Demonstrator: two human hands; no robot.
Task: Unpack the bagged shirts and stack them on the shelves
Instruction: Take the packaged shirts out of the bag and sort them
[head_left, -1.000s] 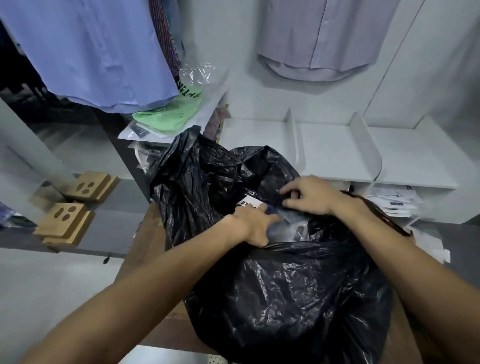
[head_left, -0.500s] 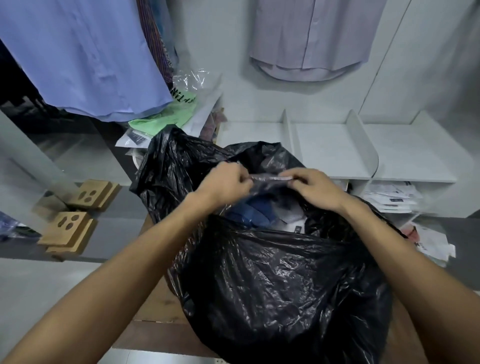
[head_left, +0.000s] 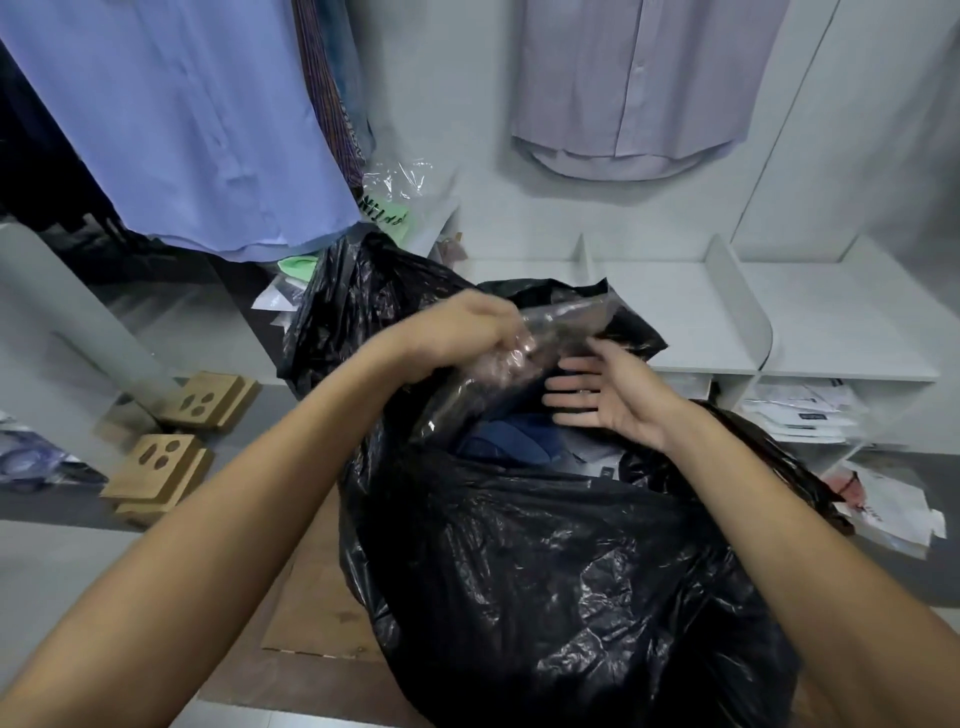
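Left hand (head_left: 462, 332) is pinching crinkled clear plastic sleeve (head_left: 545, 338) above big black bin bag (head_left: 545, 545); right hand (head_left: 608, 389) is spreading, fingers apart, likely needing to grasp folded navy shirt (head_left: 509, 441) next.

Bare white shelf compartments (head_left: 670, 317) at centre right lie open behind the crumpled black plastic sack (head_left: 545, 571), whose raised rim blocks the frame's middle.

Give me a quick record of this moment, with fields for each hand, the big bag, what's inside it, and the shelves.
left hand: grips a clear plastic sleeve, lifted over the bag's mouth
right hand: fingers straight, holds nothing, beside the sleeve
black bag: open at the top, standing in front of the person
inside the bag: a navy shirt and pale packets, partly hidden
shelves: white, split by upright dividers; no shirts on the top level
lower shelf: white packets stacked
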